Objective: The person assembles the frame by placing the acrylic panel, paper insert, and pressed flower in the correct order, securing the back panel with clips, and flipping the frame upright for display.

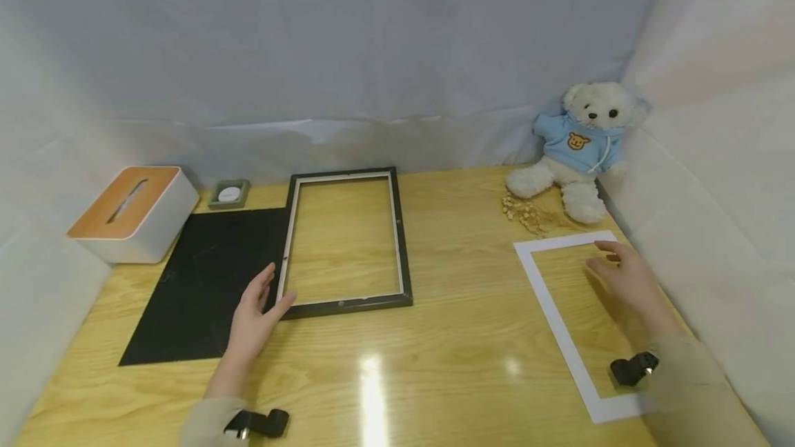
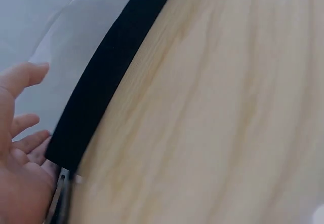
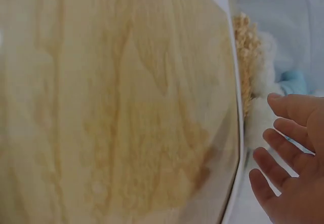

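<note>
Our left arm (image 1: 226, 378) reaches out toward the back edge of the table (image 1: 456, 336), and our left hand (image 1: 251, 312) is nearer the left edge than the right. Its thumb (image 1: 284, 304) sticks out to the right, apart from the fingers (image 2: 25, 124), which bend a little. Our right arm (image 1: 661, 319) leans in along the table's right edge. Our right hand (image 1: 627, 281) is just beside that edge, with its fingers (image 3: 291, 150) loose and spread. Our two hands are well apart, and pale sleeves (image 1: 702, 385) cover our arms.
</note>
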`<action>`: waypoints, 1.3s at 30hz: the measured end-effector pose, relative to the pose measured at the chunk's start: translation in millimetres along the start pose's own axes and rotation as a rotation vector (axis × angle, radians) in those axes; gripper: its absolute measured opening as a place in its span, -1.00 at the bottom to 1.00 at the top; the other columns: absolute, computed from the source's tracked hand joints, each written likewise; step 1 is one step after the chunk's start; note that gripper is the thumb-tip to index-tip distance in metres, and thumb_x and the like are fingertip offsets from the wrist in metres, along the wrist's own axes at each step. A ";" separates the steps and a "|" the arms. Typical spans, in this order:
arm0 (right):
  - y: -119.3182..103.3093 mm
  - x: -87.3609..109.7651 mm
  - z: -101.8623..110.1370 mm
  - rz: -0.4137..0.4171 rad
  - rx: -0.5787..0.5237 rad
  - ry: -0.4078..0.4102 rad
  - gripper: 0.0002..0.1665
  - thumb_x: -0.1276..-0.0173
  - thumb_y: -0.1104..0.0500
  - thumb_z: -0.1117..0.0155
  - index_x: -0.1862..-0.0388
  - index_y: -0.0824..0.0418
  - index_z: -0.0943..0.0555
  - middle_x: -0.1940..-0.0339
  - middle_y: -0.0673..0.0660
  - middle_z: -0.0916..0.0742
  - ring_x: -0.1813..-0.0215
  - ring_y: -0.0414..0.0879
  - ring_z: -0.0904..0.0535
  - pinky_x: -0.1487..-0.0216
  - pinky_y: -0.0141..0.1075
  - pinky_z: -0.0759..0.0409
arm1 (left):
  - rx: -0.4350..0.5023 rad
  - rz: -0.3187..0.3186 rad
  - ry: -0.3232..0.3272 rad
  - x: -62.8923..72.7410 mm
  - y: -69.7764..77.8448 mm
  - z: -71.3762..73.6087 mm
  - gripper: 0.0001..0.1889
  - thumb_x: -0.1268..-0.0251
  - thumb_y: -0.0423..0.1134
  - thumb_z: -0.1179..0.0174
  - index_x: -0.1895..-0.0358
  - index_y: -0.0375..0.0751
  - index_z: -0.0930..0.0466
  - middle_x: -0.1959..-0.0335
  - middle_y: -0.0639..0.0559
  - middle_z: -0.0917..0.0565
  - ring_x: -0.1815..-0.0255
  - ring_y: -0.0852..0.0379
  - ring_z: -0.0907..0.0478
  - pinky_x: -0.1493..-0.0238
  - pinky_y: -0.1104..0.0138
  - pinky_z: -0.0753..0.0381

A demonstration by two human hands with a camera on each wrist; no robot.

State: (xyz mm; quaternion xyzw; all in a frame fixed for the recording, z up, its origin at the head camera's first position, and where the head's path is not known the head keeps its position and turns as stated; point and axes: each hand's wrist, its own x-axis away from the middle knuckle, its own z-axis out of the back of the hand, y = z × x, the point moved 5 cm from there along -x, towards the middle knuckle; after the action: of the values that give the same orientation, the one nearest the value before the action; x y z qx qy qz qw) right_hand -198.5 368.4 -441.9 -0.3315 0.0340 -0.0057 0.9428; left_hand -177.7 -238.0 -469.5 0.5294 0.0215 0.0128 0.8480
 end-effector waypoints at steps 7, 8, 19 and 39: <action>15.7 -15.6 3.0 -0.052 -0.022 0.022 -0.37 -0.44 0.10 -0.13 -0.28 0.55 -0.31 -0.23 0.56 -0.40 -0.19 0.48 -0.30 -0.10 0.26 -0.34 | 0.053 -0.006 0.061 1.2 -13.9 -1.0 -0.17 -0.20 -0.23 -0.34 -0.49 -0.21 -0.08 -0.45 -0.17 -0.18 -0.45 -0.08 -0.10 -0.27 0.60 -0.18; 18.7 -17.9 4.2 -0.066 -0.011 0.042 -0.37 -0.43 0.11 -0.13 -0.26 0.57 -0.32 -0.21 0.58 -0.41 -0.18 0.48 -0.30 -0.10 0.26 -0.34 | 0.055 -0.011 0.065 1.0 -14.8 -1.4 -0.16 -0.19 -0.24 -0.35 -0.48 -0.21 -0.08 -0.45 -0.17 -0.19 -0.44 -0.08 -0.12 -0.25 0.62 -0.19; 35.9 -27.8 12.7 -0.196 0.037 0.133 -0.41 -0.34 0.20 -0.17 -0.17 0.63 -0.35 -0.06 0.61 -0.49 -0.09 0.43 -0.41 -0.10 0.17 -0.37 | -0.022 0.041 0.016 0.3 -15.6 -3.7 -0.04 -0.07 -0.07 -0.42 -0.51 -0.10 -0.05 -0.46 -0.21 -0.16 -0.43 -0.17 -0.13 -0.36 0.09 -0.21; 43.5 -34.0 16.2 -0.150 0.131 0.137 -0.59 -0.24 0.33 -0.25 0.07 0.66 -0.47 0.20 0.53 -0.59 0.15 0.35 -0.50 0.12 0.09 -0.46 | -0.121 -0.029 -0.027 1.9 -20.0 1.4 -0.23 0.09 -0.08 -0.51 -0.26 -0.23 -0.45 -0.47 -0.10 -0.15 -0.41 -0.16 -0.17 -0.29 0.20 -0.29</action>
State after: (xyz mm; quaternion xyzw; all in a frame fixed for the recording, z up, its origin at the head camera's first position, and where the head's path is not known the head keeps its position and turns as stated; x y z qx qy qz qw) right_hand -231.8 413.7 -454.4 -0.2694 0.0731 -0.1011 0.9549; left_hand -175.8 -248.0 -487.0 0.4771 0.0172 -0.0054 0.8787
